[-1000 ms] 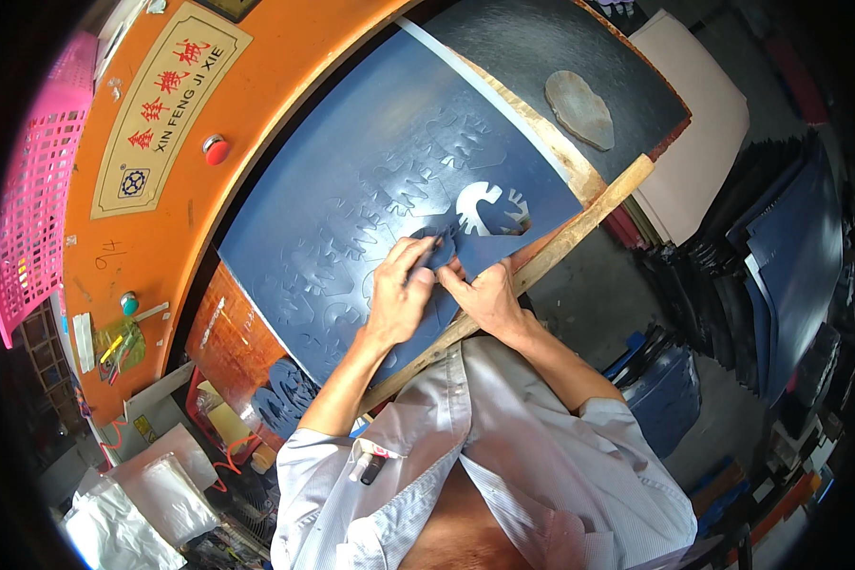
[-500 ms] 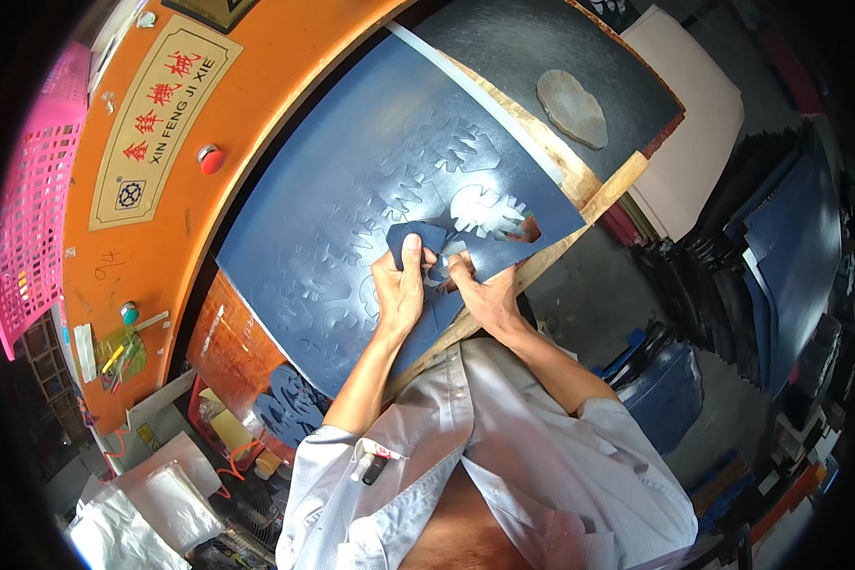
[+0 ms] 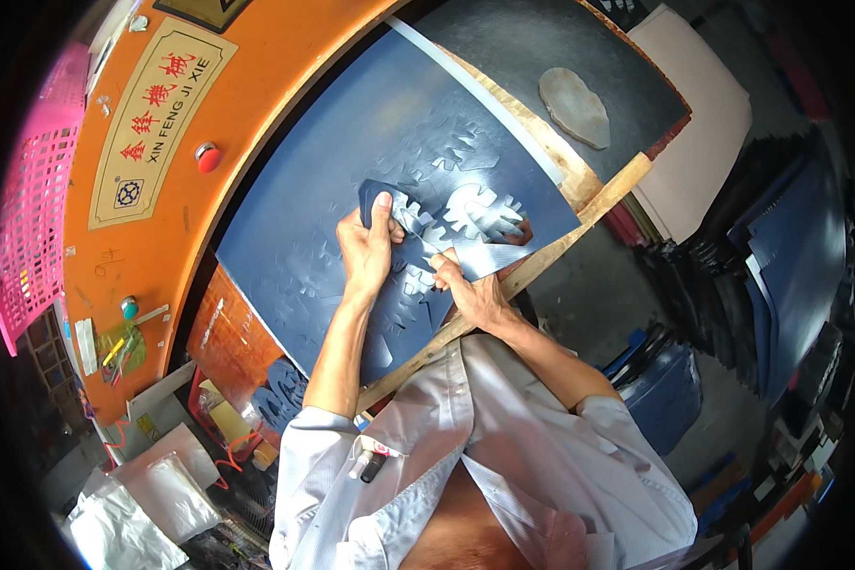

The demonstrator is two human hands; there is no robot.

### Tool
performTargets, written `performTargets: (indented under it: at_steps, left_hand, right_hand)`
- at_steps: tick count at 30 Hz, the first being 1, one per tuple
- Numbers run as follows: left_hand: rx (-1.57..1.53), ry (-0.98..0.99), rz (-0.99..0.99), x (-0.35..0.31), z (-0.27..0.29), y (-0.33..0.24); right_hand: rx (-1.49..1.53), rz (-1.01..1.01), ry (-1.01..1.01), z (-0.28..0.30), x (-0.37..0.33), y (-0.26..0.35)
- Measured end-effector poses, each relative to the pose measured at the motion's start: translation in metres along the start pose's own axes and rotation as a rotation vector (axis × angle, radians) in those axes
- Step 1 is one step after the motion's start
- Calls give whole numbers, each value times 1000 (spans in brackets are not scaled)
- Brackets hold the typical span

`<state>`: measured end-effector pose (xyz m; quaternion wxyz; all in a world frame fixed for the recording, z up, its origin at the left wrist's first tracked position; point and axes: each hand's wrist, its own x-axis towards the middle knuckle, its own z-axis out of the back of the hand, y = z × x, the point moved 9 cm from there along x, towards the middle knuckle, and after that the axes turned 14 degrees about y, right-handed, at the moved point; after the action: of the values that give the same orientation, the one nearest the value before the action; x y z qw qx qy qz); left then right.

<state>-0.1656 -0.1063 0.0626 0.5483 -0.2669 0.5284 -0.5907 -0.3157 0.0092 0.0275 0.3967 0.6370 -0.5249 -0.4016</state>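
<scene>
A large dark-blue sheet [image 3: 337, 119] with many toothed outlines cut into it lies flat in front of me. My left hand [image 3: 363, 255] is closed, its thumb pressing on dark-blue cut pieces [image 3: 377, 193] held above the sheet. Close by on the right, my right hand [image 3: 477, 300] pinches the sheet's near-right part, where a pale, shiny strip [image 3: 492, 257] is raised. Between the hands, toothed parts catch the light, and how far they are loosened I cannot tell. A reddish-brown surface shows through a gap at the sheet's right.
An orange machine [image 3: 285, 43] with a red button [image 3: 208, 158] curves along the left. A wooden bar [image 3: 594, 204] borders the sheet's near-right side. A flat stone [image 3: 575, 106] rests on a dark board beyond. Cut blue pieces [image 3: 280, 392] lie at lower left; stacked sheets [image 3: 793, 252] stand at right.
My left hand has moved up and left, carrying the cut pieces away from my right hand. The right hand has shifted slightly, and the strip beside it has lifted and bent.
</scene>
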Motion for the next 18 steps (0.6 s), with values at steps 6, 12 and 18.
performTargets:
  at_steps: [6,12,18]
  left_hand:
    - [-35,-12,39,9,4,3]
    - [126,9,61,9,4,-4]
    - [-56,101,-47,-10,-4,-15]
  right_hand:
    - [-236,9,7,2,4,2]
    - [-207,46,47,0,-6,-1]
    - [-142,-243,307,3,-34,20]
